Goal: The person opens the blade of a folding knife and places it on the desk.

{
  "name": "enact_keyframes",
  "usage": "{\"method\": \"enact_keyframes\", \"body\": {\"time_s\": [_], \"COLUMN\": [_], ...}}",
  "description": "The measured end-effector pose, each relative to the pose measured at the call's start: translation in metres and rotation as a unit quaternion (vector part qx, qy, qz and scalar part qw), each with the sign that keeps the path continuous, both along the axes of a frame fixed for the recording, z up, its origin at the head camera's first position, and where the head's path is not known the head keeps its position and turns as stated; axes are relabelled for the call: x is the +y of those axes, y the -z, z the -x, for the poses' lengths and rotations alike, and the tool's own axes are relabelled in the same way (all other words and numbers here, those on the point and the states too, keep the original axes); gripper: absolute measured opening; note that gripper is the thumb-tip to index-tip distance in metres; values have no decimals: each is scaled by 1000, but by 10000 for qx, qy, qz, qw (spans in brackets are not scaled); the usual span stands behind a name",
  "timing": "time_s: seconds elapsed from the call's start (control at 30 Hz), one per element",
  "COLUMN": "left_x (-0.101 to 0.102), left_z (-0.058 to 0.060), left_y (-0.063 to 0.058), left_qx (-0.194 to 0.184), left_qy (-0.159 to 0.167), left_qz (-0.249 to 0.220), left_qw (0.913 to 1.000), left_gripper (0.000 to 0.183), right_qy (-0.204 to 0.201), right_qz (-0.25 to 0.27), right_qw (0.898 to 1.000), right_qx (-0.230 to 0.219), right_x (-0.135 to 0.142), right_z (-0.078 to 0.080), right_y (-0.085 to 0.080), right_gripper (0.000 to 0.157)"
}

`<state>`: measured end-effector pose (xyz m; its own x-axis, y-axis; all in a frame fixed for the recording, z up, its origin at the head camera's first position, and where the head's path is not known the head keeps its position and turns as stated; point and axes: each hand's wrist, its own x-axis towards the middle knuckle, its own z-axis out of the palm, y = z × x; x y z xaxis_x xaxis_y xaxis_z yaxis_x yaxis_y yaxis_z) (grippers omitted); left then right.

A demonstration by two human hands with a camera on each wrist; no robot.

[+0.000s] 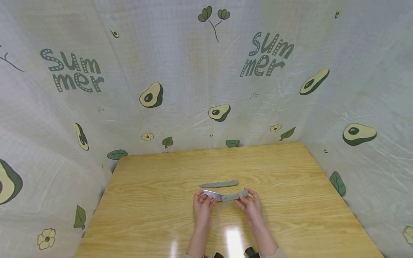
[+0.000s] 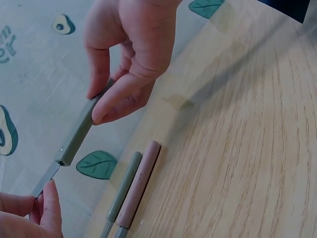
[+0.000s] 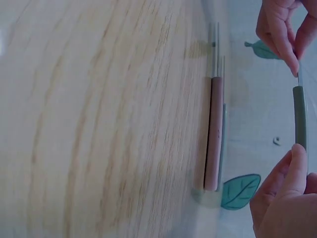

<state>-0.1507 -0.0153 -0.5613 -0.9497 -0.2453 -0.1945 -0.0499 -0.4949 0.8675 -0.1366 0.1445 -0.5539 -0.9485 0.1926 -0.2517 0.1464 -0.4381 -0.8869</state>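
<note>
A folding knife with a grey-green handle (image 1: 235,196) and a shiny blade (image 1: 213,194) is held in both hands over the wooden table. My left hand (image 1: 203,208) pinches the blade between thumb and fingers, while my right hand (image 1: 251,206) grips the handle's far end. Blade and handle meet at a slight bend at the pivot. Two more knives lie side by side beyond it, blades out: one pink-handled (image 2: 138,186), the other green-handled (image 2: 125,183). In the right wrist view the pink handle (image 3: 214,134) partly hides the green one.
The wood-grain table (image 1: 145,208) has a printed cloth (image 1: 187,71) with avocados and leaves standing behind it and along both sides. Two dark objects (image 1: 251,252) poke in at the bottom edge between the forearms.
</note>
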Motion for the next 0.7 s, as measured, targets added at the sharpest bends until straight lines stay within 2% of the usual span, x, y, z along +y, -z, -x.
{"method": "enact_keyframes", "body": {"time_s": [0.27,0.43,0.7], "left_x": [5,8,12], "left_z": [-2,-5,-7], "left_y": [2,-1,-1], "left_qx": [133,134,204], "left_qy": [-119,-155,-218], "left_qz": [-207,-521,-666], "left_qw": [9996,9984,9973], "left_gripper": [32,31,29], "right_qy": [205,315,504], "right_qz": [481,671,672], "right_qw": [9986,9972,9965], "right_qx": [-46,-61,42], "right_x": [-1,-2,-5], "right_z": [0,-1,-1], "right_y": [1,0,0], "right_gripper": [39,38,32]}}
